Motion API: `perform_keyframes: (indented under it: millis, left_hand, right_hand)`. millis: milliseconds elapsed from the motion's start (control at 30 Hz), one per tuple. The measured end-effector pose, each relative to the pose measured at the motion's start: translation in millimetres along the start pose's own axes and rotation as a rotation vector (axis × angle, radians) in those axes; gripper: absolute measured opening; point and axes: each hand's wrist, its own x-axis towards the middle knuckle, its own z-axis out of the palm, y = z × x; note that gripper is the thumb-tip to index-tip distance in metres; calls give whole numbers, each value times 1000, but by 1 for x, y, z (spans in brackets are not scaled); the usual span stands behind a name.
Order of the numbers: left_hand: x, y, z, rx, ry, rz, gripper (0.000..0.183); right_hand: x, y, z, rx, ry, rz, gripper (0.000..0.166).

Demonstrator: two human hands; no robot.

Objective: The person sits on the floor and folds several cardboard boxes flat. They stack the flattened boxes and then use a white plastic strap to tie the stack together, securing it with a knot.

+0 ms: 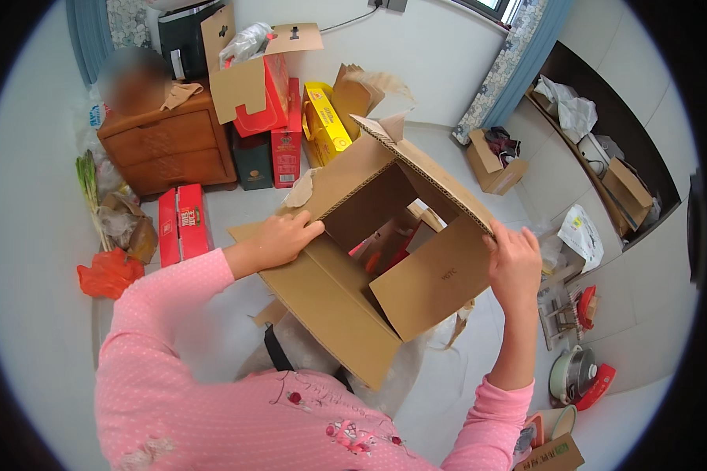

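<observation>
A large corrugated cardboard box (427, 277) is held up in front of my chest, its flaps standing apart and its opening tilted toward me. My left hand (277, 240) grips the near left edge, fingers on the outside by a flap (330, 312). At the upper right, my right hand (514, 262) has the edge of another flap pinched between thumb and fingers. A gap at the far end of the box lets red and white things behind it show through. Torn paper (300, 188) sticks out from the left flap.
A wooden cabinet (168, 150) stands back left, next to an open carton (238, 88) and red and yellow boxes (333, 126). A flat red box (182, 224) and an orange plastic bag (111, 274) lie left. At right are a small carton (495, 168) and a lidded pot (570, 375).
</observation>
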Motion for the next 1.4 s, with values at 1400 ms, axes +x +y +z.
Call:
perform_keyframes:
  millis: [1400]
  left_hand:
    - [-18,-12,9,-155,543,-338,15]
  right_hand:
    - [-122,-55,-11,1319,51,997,40]
